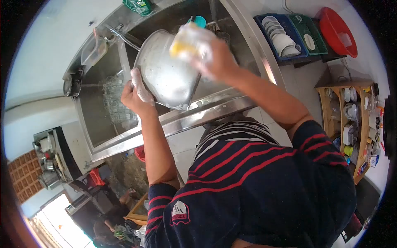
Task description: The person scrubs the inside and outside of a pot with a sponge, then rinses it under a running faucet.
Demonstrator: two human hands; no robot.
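Observation:
A large, round, silver metal pan [165, 70] is held tilted over the sink [153, 124]. My left hand [138, 95] is closed on its near-left rim, with white suds on the thumb. Over the pan's upper right side, my right hand [217, 58] grips a foamy yellow sponge [184, 43], both smeared by motion. Behind the sponge, a turquoise cup [199, 21] shows in the basin. Drinking glasses [115, 97] stand in the left basin, beyond my left hand.
A metal faucet [122, 37] reaches in behind the pan. White bowls [279, 37] fill a blue crate on the right, beside a green crate [306, 37] and a red basin [337, 31]. A wooden dish shelf [337, 111] stands lower right. Someone's hand [111, 226] shows lower left.

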